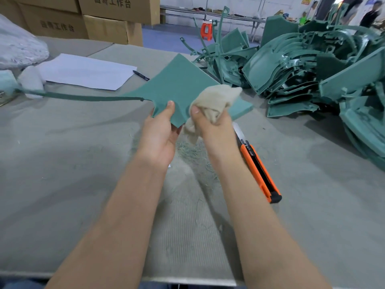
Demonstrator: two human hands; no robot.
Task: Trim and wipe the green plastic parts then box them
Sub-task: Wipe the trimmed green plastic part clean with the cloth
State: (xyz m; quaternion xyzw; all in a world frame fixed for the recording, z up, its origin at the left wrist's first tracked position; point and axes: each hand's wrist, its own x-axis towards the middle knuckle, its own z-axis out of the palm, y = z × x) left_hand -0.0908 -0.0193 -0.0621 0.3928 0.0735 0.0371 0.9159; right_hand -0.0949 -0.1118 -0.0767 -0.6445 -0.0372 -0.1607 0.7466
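A wide work table (73,174) with a grey felt cover fills most of the view. On its far right side lies a big heap of green plastic parts (312,65), stacked loosely one over another. Behind the table, at the far left, stand brown cardboard boxes (104,24) with printed characters.

Above the middle of the table, one flat green plastic part (181,86) is held up in the air and tilted. A long thin strip of it reaches to the left, almost to the table's edge. A white sheet of paper (87,71) lies flat on the table behind this strip.

An orange utility knife (258,172) lies on the felt just right of the right forearm, with its blade out.

The left hand (160,132) pinches the near corner of the held part, thumb on top and the other fingers below it. The right hand (214,130) has its fingers curled round a crumpled beige cloth (216,99), and the cloth rests against the top face of the part.

A black pen (141,75) lies beside the paper's right edge. Thin green shavings (191,151) are scattered on the felt under the hands.
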